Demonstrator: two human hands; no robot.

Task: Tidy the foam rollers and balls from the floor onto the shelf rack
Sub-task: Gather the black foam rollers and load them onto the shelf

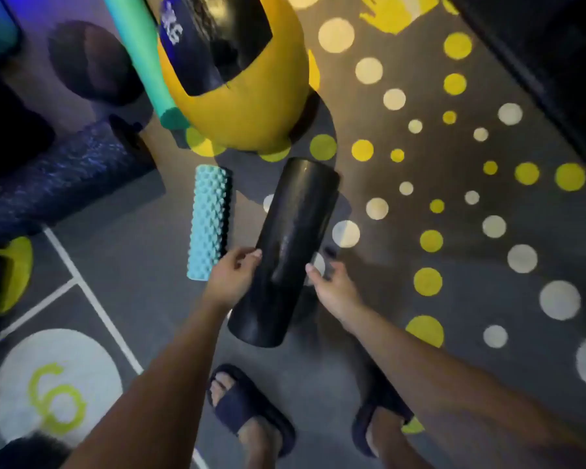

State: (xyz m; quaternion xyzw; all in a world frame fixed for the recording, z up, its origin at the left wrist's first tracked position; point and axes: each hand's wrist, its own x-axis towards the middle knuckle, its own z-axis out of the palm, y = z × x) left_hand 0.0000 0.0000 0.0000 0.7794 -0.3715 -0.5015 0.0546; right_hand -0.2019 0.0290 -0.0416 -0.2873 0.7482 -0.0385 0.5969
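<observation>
A smooth black foam roller (288, 245) is held between both hands, just above the dotted floor, its long axis pointing away from me. My left hand (234, 275) grips its left side and my right hand (332, 286) presses its right side near the lower end. A light blue knobbly roller (207, 221) lies on the floor just left of it. A dark blue textured roller (65, 181) lies at the far left. A long teal roller (139, 59) leans against a yellow and black ball (244, 106) at the top.
The dark floor (454, 299) carries yellow and white dots on the right and white lines with a numbered circle (55, 387) at the lower left. My feet in dark slippers (247, 407) stand below the roller. Dark round shapes (92, 62) sit at the upper left.
</observation>
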